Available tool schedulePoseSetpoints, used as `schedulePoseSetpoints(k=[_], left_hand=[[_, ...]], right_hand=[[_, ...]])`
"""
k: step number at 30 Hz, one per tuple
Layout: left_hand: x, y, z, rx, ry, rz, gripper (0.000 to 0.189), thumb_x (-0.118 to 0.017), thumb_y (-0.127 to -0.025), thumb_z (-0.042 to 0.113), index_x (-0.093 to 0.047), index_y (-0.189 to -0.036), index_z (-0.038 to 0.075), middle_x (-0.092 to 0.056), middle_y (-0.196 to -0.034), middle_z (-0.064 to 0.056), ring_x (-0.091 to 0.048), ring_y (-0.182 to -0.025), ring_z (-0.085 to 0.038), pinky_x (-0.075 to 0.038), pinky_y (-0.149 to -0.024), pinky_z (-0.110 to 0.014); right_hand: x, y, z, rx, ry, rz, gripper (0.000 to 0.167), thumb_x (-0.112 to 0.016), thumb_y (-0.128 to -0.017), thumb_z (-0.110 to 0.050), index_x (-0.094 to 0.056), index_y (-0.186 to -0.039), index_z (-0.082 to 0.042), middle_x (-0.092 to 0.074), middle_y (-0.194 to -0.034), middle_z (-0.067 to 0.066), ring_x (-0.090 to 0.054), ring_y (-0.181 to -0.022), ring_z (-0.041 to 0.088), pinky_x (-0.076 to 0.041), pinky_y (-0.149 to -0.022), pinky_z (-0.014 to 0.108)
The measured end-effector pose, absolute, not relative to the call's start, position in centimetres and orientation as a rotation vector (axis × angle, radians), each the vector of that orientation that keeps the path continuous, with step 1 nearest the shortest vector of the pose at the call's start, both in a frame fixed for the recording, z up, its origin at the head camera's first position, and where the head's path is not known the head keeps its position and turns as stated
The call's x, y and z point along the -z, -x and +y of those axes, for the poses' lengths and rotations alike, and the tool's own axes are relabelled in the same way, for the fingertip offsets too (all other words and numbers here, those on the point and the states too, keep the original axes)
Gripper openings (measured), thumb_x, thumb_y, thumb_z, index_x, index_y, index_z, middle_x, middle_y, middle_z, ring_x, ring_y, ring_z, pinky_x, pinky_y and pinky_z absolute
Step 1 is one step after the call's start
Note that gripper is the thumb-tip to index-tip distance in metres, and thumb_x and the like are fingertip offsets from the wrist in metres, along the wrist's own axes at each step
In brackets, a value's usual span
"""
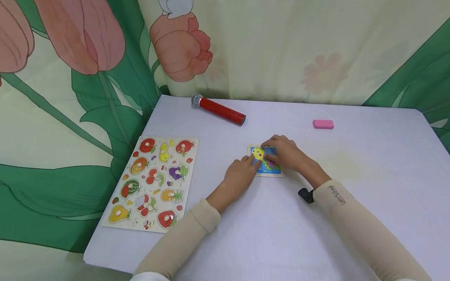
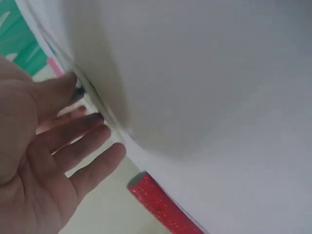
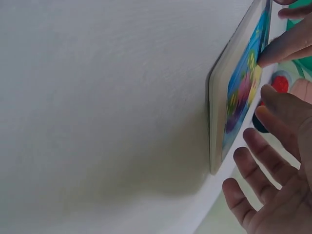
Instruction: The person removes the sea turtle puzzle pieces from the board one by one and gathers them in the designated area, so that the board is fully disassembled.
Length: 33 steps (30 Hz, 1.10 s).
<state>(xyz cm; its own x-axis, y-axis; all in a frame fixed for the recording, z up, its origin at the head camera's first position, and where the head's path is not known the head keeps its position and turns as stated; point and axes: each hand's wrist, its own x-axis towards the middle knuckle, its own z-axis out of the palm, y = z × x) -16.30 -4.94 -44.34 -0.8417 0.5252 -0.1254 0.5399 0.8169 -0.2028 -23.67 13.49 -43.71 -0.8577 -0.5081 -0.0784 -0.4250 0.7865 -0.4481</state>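
A small square wooden puzzle (image 1: 268,171), with a yellow spotted creature on a blue background, lies flat on the white table. My left hand (image 1: 240,173) is at its left side, thumb over the picture. In the left wrist view, this hand's (image 2: 53,131) fingers extend loosely beside the board edge. From the right, my right hand (image 1: 286,154) reaches over the puzzle's upper right part, covering some of the picture. Its fingers (image 3: 261,173) look spread and relaxed in the right wrist view, while a left finger or thumb touches the picture. Exact right fingertip contact is unclear.
To the left lies a fruit peg puzzle board (image 1: 163,159) with several knobbed pieces. A red microphone (image 1: 221,111) rests near the back edge, and a pink eraser-like block (image 1: 323,124) sits at back right. Printed curtains (image 1: 260,50) hang behind the table (image 1: 369,218).
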Motion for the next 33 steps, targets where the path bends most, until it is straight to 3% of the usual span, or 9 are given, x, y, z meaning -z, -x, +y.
schedulePoseSetpoints(k=[5, 12, 21, 33], left_hand=[[44.5, 15.0, -4.2, 0.413, -0.948, 3.011, 0.043, -0.061, -0.105, 0.014, -0.057, -0.148, 0.011, -0.056, -0.144, -0.008, -0.055, -0.132, -0.02, -0.052, -0.098, -0.023], [44.2, 14.6, -3.7, 0.517, -0.936, 3.036, 0.041, -0.059, -0.107, 0.017, -0.057, -0.147, 0.01, -0.058, -0.144, -0.008, -0.057, -0.131, -0.02, -0.051, -0.099, -0.022], [45.2, 14.7, -3.2, 0.549, -0.919, 3.144, 0.034, -0.062, -0.105, 0.02, -0.067, -0.137, 0.012, -0.067, -0.132, -0.006, -0.066, -0.119, -0.017, -0.057, -0.086, -0.02], [45.1, 14.7, -3.0, 0.557, -0.912, 3.188, 0.03, -0.06, -0.105, 0.018, -0.07, -0.133, 0.01, -0.069, -0.128, -0.008, -0.069, -0.115, -0.018, -0.059, -0.08, -0.022]], right_hand=[[43.9, 24.2, 13.0, 0.678, 0.803, 2.765, 0.03, -0.072, -0.097, -0.011, -0.071, -0.126, -0.003, -0.064, -0.124, 0.018, -0.056, -0.118, 0.039, -0.044, -0.099, 0.062], [43.8, 25.1, 11.8, 0.719, 0.816, 2.732, 0.028, -0.072, -0.096, -0.007, -0.072, -0.123, 0.002, -0.066, -0.119, 0.017, -0.06, -0.112, 0.036, -0.049, -0.105, 0.052], [43.9, 25.6, 11.1, 0.702, 0.827, 2.669, 0.031, -0.075, -0.094, -0.007, -0.072, -0.124, 0.001, -0.066, -0.118, 0.015, -0.062, -0.108, 0.032, -0.05, -0.105, 0.049], [42.7, 26.3, 10.5, 0.551, 0.928, 2.604, 0.032, -0.075, -0.095, -0.01, -0.07, -0.125, 0.0, -0.067, -0.121, 0.014, -0.063, -0.103, 0.03, -0.054, -0.096, 0.045]])
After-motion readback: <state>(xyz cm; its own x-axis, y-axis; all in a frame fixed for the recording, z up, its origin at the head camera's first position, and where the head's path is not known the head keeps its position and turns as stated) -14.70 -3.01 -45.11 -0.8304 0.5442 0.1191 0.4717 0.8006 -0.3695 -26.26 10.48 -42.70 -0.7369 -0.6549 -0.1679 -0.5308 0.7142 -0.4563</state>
